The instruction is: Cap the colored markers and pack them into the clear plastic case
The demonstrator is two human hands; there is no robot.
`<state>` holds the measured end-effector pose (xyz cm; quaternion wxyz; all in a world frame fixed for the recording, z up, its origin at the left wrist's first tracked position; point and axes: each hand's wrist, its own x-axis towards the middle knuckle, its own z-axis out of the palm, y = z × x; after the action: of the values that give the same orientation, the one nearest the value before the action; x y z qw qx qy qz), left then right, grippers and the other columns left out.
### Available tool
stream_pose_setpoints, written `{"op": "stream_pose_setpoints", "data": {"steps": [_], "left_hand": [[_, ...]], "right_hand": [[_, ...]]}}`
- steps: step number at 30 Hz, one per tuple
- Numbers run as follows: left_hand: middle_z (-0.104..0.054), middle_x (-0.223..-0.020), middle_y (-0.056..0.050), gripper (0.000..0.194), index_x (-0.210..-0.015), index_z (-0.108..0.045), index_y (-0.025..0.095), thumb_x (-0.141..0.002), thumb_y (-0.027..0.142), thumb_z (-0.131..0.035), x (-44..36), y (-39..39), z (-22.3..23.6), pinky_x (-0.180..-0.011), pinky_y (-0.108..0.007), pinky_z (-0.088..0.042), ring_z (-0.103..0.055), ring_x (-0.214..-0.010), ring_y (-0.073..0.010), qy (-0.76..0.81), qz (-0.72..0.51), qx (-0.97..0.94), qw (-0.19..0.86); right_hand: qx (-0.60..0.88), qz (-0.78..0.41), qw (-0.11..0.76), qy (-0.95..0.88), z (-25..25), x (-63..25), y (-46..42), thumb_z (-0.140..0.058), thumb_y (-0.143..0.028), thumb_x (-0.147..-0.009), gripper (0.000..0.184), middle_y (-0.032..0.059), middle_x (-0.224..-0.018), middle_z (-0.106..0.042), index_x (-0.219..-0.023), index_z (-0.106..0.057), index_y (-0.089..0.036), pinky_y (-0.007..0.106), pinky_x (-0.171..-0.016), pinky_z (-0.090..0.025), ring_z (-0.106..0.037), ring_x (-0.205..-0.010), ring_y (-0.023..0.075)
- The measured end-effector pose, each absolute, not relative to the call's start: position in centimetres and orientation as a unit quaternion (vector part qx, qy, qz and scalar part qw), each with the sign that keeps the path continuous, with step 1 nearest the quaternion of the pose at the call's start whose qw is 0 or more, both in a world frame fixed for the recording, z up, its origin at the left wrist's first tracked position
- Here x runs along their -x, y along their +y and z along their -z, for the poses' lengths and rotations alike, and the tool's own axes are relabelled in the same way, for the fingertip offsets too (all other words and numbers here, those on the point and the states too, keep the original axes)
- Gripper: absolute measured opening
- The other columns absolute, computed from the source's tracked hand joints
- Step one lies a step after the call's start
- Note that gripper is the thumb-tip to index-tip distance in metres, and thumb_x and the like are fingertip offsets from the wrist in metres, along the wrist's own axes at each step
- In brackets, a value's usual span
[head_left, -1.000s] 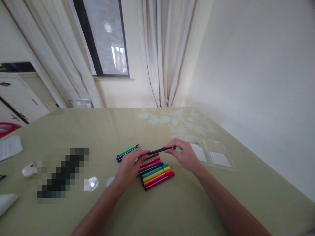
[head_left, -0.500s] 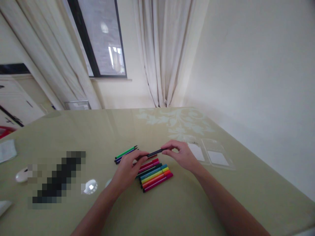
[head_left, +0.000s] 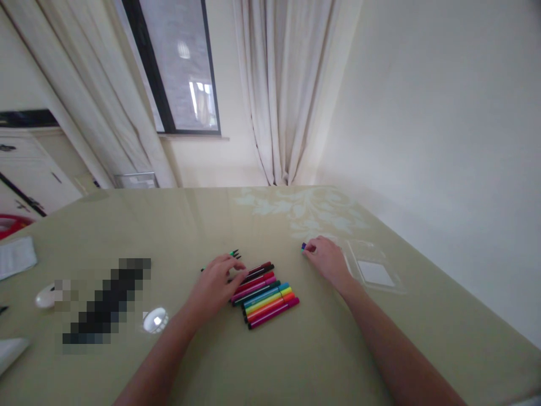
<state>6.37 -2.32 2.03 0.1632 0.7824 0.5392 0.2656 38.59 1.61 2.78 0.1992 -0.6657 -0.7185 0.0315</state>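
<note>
A row of several coloured marker pens (head_left: 266, 295) lies side by side on the olive-green table (head_left: 270, 349), with a black pen (head_left: 258, 273) at its far edge. My left hand (head_left: 216, 281) rests over the left ends of the pens, fingers curled down onto them and reaching toward the uncapped pen tips (head_left: 235, 254) just beyond. Off to the right of the row, my right hand (head_left: 326, 259) pinches a small blue pen cap (head_left: 303, 246) at its fingertips, close to the table top.
A clear plastic pen case (head_left: 368, 270) lies open right of my right hand. On the left are a blurred-out dark object (head_left: 105, 307), a white mouse (head_left: 44, 295), paper (head_left: 17, 255) and light reflections. A wall runs along the table's right edge; curtains and a window stand behind.
The black pen held between both hands now lies in the row. My left hand dropped onto the pens; my right hand moved right and now pinches a blue cap.
</note>
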Motion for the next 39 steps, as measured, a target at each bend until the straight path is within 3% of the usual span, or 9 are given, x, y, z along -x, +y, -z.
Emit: {"op": "stream_pose_setpoints", "data": {"steps": [7,12,18,26,39], "left_hand": [[-0.072,-0.111,-0.012,0.034,-0.108,-0.076,0.020,-0.100,0.032,-0.045,-2.3,-0.8,-0.8,-0.096,-0.044,-0.050,-0.065,-0.106,-0.0321,0.694,-0.186,-0.695,0.002],[-0.073,-0.106,-0.010,0.029,-0.099,-0.075,0.023,-0.100,0.033,-0.047,-2.0,-0.8,-0.8,-0.092,-0.041,-0.050,-0.066,-0.104,-0.0303,0.697,-0.164,-0.697,0.040],[-0.074,-0.105,-0.008,0.019,-0.096,-0.066,0.022,-0.098,0.030,-0.049,-2.2,-0.7,-0.9,-0.091,-0.042,-0.049,-0.067,-0.102,-0.0297,0.695,-0.182,-0.693,0.061],[-0.071,-0.105,-0.008,0.030,-0.111,-0.072,0.021,-0.099,0.038,-0.050,-5.2,-1.2,-2.0,-0.088,-0.036,-0.053,-0.067,-0.097,-0.0236,0.542,-0.391,-0.724,0.171],[-0.077,-0.099,-0.002,0.024,-0.107,-0.074,0.025,-0.099,0.037,-0.055,-7.7,-3.0,-2.8,-0.083,-0.031,-0.054,-0.070,-0.089,-0.0200,0.490,-0.394,-0.740,0.240]], "right_hand": [[0.648,-0.016,0.176,-0.741,-1.6,-38.9,1.9,-0.079,-0.028,-0.082,0.009,0.0065,-0.085,-0.073,-0.076,-0.077,-0.023,0.032,-0.076,-0.048,-0.067,-0.086,0.0242],[0.623,-0.005,0.156,-0.767,-1.8,-38.5,1.7,-0.078,-0.030,-0.085,0.010,0.0082,-0.090,-0.073,-0.081,-0.076,-0.021,0.036,-0.083,-0.048,-0.066,-0.092,0.0268],[0.594,-0.111,0.245,-0.758,-3.0,-37.0,0.8,-0.068,-0.025,-0.093,0.006,0.0061,-0.090,-0.075,-0.091,-0.068,-0.019,0.032,-0.078,-0.049,-0.069,-0.085,0.0214],[0.474,-0.335,0.400,-0.709,-3.7,-34.9,-0.2,-0.072,-0.040,-0.090,0.020,-0.0004,-0.074,-0.071,-0.095,-0.070,-0.021,0.027,-0.062,-0.050,-0.064,-0.065,0.0154],[0.427,-0.274,0.474,-0.720,-4.8,-34.2,-1.2,-0.080,-0.036,-0.086,0.016,0.0025,-0.086,-0.077,-0.098,-0.082,-0.025,0.029,-0.068,-0.050,-0.064,-0.072,0.0168]]}}
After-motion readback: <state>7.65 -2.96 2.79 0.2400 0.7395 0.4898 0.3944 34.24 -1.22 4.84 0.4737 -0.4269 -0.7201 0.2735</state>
